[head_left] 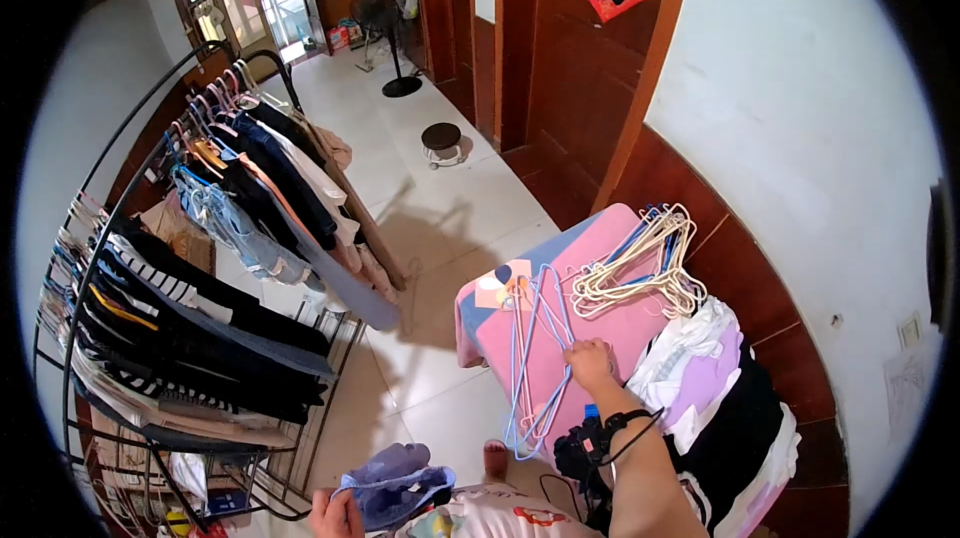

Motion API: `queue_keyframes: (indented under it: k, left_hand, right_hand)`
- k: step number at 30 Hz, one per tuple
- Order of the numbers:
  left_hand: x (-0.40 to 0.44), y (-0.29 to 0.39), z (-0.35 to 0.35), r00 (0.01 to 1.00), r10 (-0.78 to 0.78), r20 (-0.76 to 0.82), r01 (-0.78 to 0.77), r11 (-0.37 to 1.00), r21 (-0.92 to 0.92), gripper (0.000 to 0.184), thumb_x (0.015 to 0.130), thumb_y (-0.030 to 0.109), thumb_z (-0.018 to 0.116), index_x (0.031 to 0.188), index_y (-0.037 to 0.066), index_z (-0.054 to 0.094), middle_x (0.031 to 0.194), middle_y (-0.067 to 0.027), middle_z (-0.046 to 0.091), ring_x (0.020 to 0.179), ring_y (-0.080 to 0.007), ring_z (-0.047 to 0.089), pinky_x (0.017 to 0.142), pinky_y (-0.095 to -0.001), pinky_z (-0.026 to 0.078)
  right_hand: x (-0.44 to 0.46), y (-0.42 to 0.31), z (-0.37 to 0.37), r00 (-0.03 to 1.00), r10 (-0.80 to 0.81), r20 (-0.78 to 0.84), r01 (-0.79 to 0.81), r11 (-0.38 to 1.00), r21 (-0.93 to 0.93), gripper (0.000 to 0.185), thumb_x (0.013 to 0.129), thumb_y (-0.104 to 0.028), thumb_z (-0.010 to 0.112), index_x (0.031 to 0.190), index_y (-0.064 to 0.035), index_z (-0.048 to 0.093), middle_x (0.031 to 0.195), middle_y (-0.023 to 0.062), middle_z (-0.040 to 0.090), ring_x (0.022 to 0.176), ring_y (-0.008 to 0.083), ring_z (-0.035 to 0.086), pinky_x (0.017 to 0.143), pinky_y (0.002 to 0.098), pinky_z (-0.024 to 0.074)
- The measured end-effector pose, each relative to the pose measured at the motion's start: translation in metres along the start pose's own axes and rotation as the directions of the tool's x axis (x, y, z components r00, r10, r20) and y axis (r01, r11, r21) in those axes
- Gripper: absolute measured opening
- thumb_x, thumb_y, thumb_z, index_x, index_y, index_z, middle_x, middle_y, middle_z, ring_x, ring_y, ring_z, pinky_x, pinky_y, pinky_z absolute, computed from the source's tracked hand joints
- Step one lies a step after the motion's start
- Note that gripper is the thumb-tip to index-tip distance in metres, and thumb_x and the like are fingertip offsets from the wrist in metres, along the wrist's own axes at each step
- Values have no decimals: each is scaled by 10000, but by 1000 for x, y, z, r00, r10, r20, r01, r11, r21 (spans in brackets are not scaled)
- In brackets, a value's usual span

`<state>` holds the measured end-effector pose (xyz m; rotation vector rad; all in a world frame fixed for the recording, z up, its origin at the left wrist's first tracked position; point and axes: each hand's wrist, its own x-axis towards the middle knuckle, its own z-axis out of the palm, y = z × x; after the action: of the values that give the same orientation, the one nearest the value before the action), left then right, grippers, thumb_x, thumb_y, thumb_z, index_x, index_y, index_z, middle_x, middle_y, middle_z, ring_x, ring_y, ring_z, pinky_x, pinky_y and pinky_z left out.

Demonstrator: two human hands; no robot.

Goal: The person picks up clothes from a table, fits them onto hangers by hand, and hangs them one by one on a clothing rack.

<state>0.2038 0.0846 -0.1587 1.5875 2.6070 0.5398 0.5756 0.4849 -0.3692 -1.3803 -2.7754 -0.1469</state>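
My left hand (338, 514) is low in the view, fingers closed on the edge of a bluish-purple garment (395, 493). The garment hangs bunched in front of me, and its exact kind is unclear. My right hand (590, 362) reaches over the pink cloth-covered table, its fingers curled at the side of a light-blue clothes hanger (545, 283). A pink clothes hanger (518, 338) lies beside and partly under it. Farther back on the table is a heap of white and blue hangers (645, 268). A dark device is strapped at my right wrist.
A black clothes rack (68, 378) full of hung garments stands on the left. White, lilac and black clothes (735, 408) are piled at the table's right side. Beyond are a round stool (441, 137), a standing fan (398, 86) and a brown door (575, 68).
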Motion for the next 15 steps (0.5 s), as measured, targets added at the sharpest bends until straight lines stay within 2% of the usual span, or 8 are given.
queue_keyframes:
  k: [2,4,5,7,10,11,13,15]
  left_hand:
    - [4,6,-1,1000,-3,-24,3,1000,-9,290,778,210,693,1051,115,679,917,-186,625,873,-399,604,760,-516,500]
    - [22,13,-7,973,183,-144,-199,974,-106,166,767,-65,627,910,17,645,810,-158,579,673,-324,588,596,-367,471]
    - [21,17,-11,976,155,-152,-170,981,-91,166,767,-65,627,910,17,645,810,-158,579,673,-324,588,596,-367,471]
    - [38,28,-5,962,172,-211,-220,949,-227,167,751,-53,640,893,31,666,786,-140,578,644,-317,586,567,-358,464]
    - [51,29,-13,963,227,-142,-251,950,-184,254,711,-18,645,936,88,693,870,-98,614,649,-295,621,531,-394,489]
    - [57,26,-15,957,255,-136,-275,947,-164,250,699,1,660,926,97,701,866,-91,610,656,-286,622,537,-394,493]
    - [68,25,-18,950,277,-147,-296,946,-129,246,695,8,663,921,99,703,867,-90,607,658,-288,620,538,-395,494]
    - [71,15,-24,943,293,-160,-307,949,-73,222,691,16,661,893,99,706,871,-87,601,666,-290,618,539,-400,494]
  right_hand:
    - [2,6,-10,999,-33,-31,35,998,51,79,788,-171,586,805,-165,663,814,53,611,864,233,622,798,403,414]
    - [-3,8,-21,987,-88,-132,108,982,153,104,762,-137,612,830,-164,686,827,66,607,856,250,630,766,419,446]
    - [1,3,-26,983,-119,-137,141,977,163,104,762,-137,612,830,-164,686,827,66,607,856,250,630,766,419,446]
    - [2,7,-40,999,37,39,-48,943,330,144,819,-140,585,877,-157,716,951,97,607,961,293,622,867,465,483]
    - [11,4,-54,997,48,68,-66,949,307,178,826,-146,600,947,-159,730,969,111,589,968,308,616,806,434,515]
    - [21,-7,-64,998,25,56,-41,949,312,178,826,-146,600,947,-159,730,969,111,589,968,308,616,806,434,515]
    - [23,-18,-88,982,190,-18,-164,889,427,160,805,-142,652,936,-153,742,985,122,573,974,304,610,779,435,514]
    - [41,-48,-136,972,187,-143,-87,849,521,145,785,-140,678,914,-137,744,986,121,568,971,305,607,775,431,512]
